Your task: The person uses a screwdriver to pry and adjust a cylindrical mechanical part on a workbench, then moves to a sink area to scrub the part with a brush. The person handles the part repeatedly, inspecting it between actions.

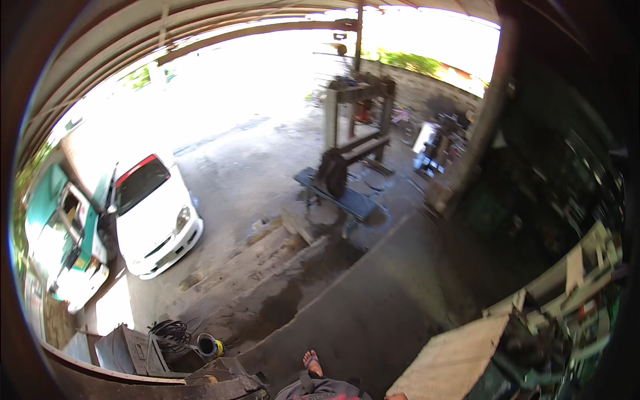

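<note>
My hands: neither shows in the head view, so I cannot tell whether either grip is open, closed or holding anything.
My foot: one bare foot in a blue-strapped sandal (311, 363) shows at the lower edge, planted on the grey concrete floor (373, 300); grey cloth at my knee (320, 388) sits just below it.
Nearest things: left of the foot lies a small round yellow-and-black reel (212, 345), and left of that a loose coil of black cable (172, 331), both beside dark sheet-metal boxes (133, 350). They seem dropped by the step edge, out of the walking line.
Right of the foot: a pale flat board (453, 360) leans low against cluttered shelving, closing that side.
Ahead of the foot: worn concrete steps (267, 267) drop to a damp yard; the slab edge runs diagonally up to the right.
Beyond the steps: a dark steel frame press with a low blue-grey bench (347, 180) stands free, open ground all round it.
Far left of the foot: a white hatchback car (157, 217) parked beside a white and teal vehicle (67, 240), nose toward the steps, leaving a lane between car and press.
Open room: mostly straight ahead across the slab.
</note>
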`<act>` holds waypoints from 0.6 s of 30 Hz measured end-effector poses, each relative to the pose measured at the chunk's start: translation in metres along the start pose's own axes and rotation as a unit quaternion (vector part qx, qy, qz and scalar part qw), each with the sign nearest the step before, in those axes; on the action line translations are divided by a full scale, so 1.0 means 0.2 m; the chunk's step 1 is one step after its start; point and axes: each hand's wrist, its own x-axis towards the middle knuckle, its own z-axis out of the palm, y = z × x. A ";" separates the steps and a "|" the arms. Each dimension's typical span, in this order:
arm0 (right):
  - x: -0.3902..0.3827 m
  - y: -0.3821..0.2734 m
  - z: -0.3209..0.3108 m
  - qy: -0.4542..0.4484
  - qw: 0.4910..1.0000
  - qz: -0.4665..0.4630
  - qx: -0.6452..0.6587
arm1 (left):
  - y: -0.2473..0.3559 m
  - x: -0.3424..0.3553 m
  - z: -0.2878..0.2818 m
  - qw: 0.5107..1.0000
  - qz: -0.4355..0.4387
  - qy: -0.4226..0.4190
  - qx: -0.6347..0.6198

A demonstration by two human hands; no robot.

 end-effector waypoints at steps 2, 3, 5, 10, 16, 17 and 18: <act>-0.20 -0.44 -0.06 -0.021 0.990 0.000 0.140 | 0.11 0.16 -0.17 0.997 0.000 0.062 -0.047; -0.24 -0.63 -0.11 -0.013 0.986 -0.015 0.163 | 0.20 0.27 -0.21 0.995 0.009 0.090 -0.046; -0.18 -0.91 -0.22 0.031 0.976 -0.052 0.211 | 0.74 0.42 -0.30 0.995 0.043 0.094 0.008; 0.27 -1.67 -0.32 0.019 0.981 -0.187 0.051 | 1.68 0.64 -0.66 0.979 0.157 0.119 -0.045; 0.82 -2.74 -0.46 -0.085 0.979 -0.182 -0.032 | 2.21 0.81 -0.68 0.962 0.126 0.169 -0.177; 0.89 -2.87 -0.53 -0.098 0.981 -0.167 -0.034 | 2.21 0.82 -0.66 0.962 0.089 0.178 -0.186; 0.97 -3.00 -0.59 -0.109 0.981 -0.158 -0.038 | 2.24 0.84 -0.64 0.961 0.057 0.186 -0.195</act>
